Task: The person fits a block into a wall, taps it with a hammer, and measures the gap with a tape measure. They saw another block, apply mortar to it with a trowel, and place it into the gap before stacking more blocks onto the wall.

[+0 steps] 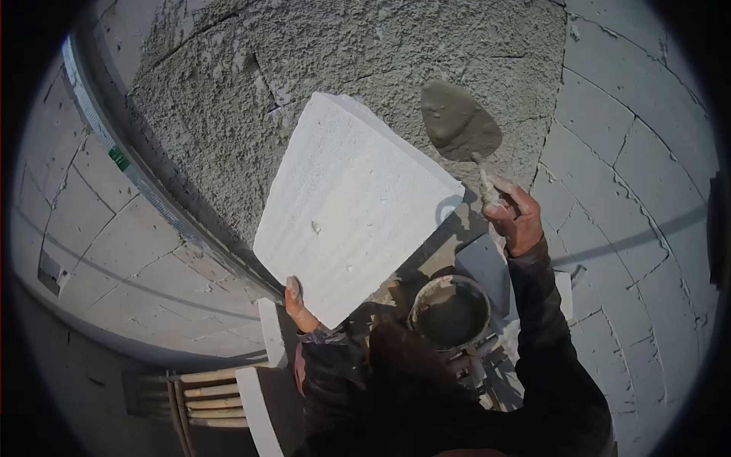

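Observation:
A large white block (362,206) is tilted in front of a rough, mortar-coated wall (343,46). At its lower left edge my left hand (299,306) grips it, the thumb lying on the face and the other fingers hidden behind. Up and to the right, a trowel (461,122) bears grey wet mortar over its blade. My right hand (516,215) is wrapped round the trowel's mortar-smeared handle, just right of the block's right corner.
Below the block stands a bucket (451,312) of grey mix. A long metal straightedge (152,194) runs down the left side. Bamboo poles (217,402) and a white slab (257,411) are at the lower left. Block walls (624,175) flank both sides.

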A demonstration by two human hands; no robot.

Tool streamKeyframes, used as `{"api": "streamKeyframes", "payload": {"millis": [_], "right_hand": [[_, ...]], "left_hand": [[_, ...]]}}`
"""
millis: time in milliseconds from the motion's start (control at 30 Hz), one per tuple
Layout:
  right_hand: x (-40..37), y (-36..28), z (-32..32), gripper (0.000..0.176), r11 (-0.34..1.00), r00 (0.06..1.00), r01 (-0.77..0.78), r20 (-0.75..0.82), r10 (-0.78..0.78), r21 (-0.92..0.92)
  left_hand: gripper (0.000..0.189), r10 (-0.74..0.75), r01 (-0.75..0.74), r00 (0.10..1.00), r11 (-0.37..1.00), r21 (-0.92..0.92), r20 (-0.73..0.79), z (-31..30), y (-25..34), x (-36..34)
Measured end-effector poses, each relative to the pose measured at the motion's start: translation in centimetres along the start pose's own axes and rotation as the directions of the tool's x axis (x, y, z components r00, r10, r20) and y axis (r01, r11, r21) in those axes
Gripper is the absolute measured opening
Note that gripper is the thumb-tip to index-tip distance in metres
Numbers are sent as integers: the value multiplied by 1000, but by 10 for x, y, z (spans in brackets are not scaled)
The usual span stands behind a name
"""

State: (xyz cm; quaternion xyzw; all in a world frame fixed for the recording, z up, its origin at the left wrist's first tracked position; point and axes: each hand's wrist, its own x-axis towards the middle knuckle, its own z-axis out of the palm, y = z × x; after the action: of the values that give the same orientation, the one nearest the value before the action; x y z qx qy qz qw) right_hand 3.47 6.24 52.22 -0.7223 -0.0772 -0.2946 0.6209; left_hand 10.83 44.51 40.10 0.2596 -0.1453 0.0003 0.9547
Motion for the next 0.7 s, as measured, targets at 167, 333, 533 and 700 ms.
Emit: {"api": "streamKeyframes", "payload": {"millis": [167,333,533,700], "right_hand": [[55,5,57,38,916,916,398,-42,-400,-55],[39,-22,75,38,667,730,631,12,-683,-396],[-15,-17,32,38,729,796,564,21,-605,-389],[-77,12,-11,38,868,940,226,-134,-313,-442]], "left_hand": [[25,-31,34,999,988,-148,23,-10,-19,7],[23,15,-20,997,997,-78,-70,35,-17,1],[36,73,-74,994,997,-10,-87,23,-17,0],[78,-13,12,996,1000,-18,-85,36,-5,2]]}}
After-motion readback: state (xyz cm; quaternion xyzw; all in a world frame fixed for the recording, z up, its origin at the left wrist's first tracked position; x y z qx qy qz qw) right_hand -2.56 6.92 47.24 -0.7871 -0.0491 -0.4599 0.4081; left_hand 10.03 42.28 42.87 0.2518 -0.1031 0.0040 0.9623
